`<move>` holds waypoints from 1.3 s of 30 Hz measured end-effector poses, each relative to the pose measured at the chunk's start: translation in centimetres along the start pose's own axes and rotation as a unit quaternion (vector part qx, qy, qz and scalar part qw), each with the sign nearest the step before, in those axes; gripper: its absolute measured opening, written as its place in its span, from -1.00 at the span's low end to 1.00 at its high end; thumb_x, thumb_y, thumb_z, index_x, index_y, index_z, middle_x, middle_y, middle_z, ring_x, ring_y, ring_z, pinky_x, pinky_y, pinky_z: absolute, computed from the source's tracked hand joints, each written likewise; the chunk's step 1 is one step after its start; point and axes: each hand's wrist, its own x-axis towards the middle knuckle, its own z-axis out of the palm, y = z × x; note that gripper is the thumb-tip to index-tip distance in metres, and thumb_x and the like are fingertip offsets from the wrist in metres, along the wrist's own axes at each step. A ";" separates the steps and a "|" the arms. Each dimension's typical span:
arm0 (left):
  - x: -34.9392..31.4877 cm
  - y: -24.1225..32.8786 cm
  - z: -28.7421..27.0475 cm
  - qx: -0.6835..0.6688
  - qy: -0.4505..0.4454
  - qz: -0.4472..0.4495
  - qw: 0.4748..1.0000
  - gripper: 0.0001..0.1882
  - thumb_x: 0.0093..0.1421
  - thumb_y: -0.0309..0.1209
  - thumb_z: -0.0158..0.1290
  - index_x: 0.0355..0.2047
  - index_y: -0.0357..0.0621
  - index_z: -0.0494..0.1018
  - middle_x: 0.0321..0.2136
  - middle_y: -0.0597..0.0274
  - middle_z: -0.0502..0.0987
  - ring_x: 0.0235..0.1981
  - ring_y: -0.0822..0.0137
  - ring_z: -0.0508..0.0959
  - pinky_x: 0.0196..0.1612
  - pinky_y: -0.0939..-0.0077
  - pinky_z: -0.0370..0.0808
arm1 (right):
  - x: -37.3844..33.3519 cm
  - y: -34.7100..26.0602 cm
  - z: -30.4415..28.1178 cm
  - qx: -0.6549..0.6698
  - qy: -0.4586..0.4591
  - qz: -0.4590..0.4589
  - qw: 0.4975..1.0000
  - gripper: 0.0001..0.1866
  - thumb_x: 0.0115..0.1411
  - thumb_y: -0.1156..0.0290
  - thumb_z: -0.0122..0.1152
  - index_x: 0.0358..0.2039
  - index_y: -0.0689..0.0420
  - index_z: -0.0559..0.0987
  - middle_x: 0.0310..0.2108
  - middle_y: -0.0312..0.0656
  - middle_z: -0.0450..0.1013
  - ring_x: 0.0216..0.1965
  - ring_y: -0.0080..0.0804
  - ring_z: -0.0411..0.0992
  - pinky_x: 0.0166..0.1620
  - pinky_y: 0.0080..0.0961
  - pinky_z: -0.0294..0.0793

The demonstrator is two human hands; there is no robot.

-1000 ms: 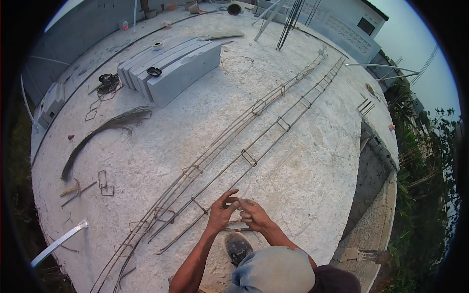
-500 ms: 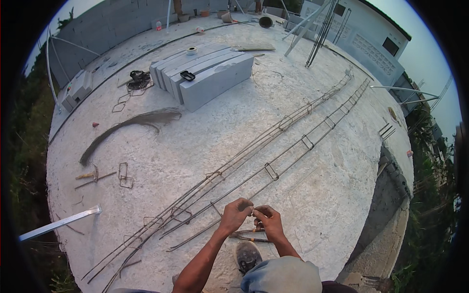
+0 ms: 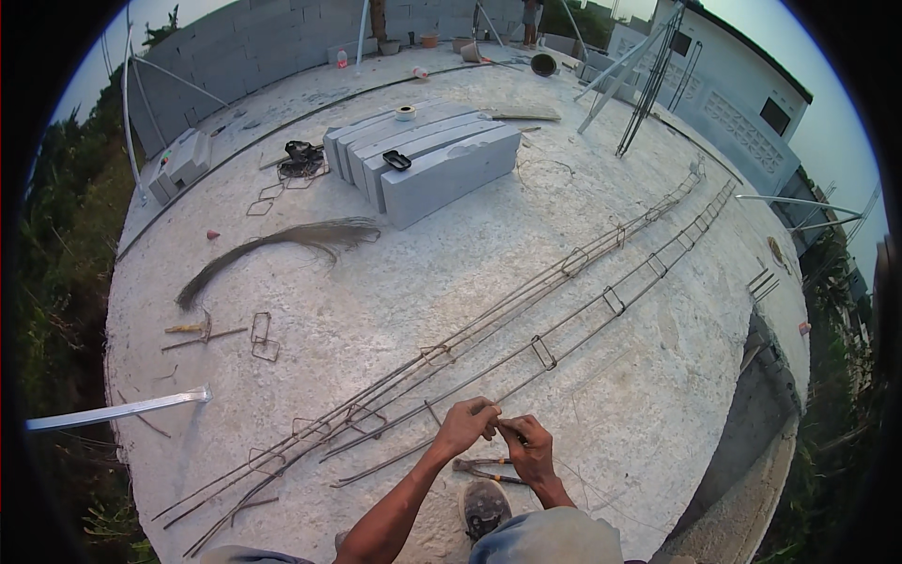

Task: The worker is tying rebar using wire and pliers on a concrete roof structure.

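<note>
Wire bundle (image 3: 272, 252) out L on slab (image 3: 329, 348), then rebar (image 3: 552, 364). L hand (image 3: 465, 428) next, pliers (image 3: 496, 478) on slab just below, R hand (image 3: 531, 451) last. Hands tog., fingertips meeting; can't tell what's pinched, if anything. Prob. best: light pinch, wrists steady, pliers w/in reach.

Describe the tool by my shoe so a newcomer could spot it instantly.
On the pale slab, follow the ladder-like steel frame to its near end, left of your shoe. The tool lies beyond the shoe's toe, beside your right hand. Unlike the frame, it has two spread dark handles with orange markings.
</note>
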 end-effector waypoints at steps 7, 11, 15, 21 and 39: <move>-0.3 -0.7 -0.4 -0.009 -0.013 0.002 1.000 -0.71 0.16 -0.33 0.01 -0.36 -0.36 0.55 -0.57 0.21 0.55 -0.55 0.46 0.53 -0.43 0.56 0.48 | -1.4 0.2 -0.6 0.098 -0.020 0.211 0.972 -0.88 0.18 0.54 0.25 -0.26 0.25 0.63 -0.51 -0.31 0.47 -0.51 -0.63 0.38 -0.44 -0.65 0.36; -0.3 -2.1 -0.9 0.020 -0.030 -0.011 0.999 -0.70 0.11 -0.33 0.04 -0.32 -0.34 0.61 -0.56 0.19 0.58 -0.53 0.44 0.57 -0.39 0.59 0.50 | -0.7 0.4 -1.4 0.109 -0.066 0.269 0.955 -0.83 0.17 0.48 0.26 -0.22 0.24 0.64 -0.44 -0.21 0.53 -0.49 -0.59 0.42 -0.43 -0.61 0.38; -0.6 -0.3 -1.5 0.078 -0.054 -0.022 0.995 -0.69 0.08 -0.36 0.07 -0.26 -0.32 0.63 -0.57 0.17 0.60 -0.54 0.44 0.58 -0.37 0.55 0.51 | -0.2 0.6 -2.0 0.086 -0.098 0.246 0.961 -0.83 0.15 0.52 0.24 -0.22 0.23 0.65 -0.40 -0.20 0.53 -0.42 -0.56 0.42 -0.33 -0.60 0.37; -0.8 0.2 -0.3 0.140 -0.090 -0.008 0.986 -0.68 0.15 -0.35 0.09 -0.16 -0.28 0.60 -0.48 0.16 0.63 -0.46 0.44 0.59 -0.34 0.52 0.53 | -0.3 1.1 -3.0 0.078 -0.054 0.256 0.962 -0.85 0.17 0.52 0.25 -0.23 0.26 0.64 -0.41 -0.24 0.50 -0.42 -0.58 0.39 -0.33 -0.62 0.36; -1.0 -2.4 -0.1 0.227 -0.079 0.008 0.971 -0.78 0.18 -0.42 0.07 -0.28 -0.33 0.60 -0.53 0.12 0.61 -0.51 0.40 0.55 -0.39 0.45 0.47 | -3.3 2.6 -1.7 -0.142 -0.217 0.060 0.964 -0.81 0.18 0.55 0.16 -0.17 0.19 0.58 -0.29 -0.03 0.47 -0.39 -0.09 0.51 -0.35 -0.24 0.47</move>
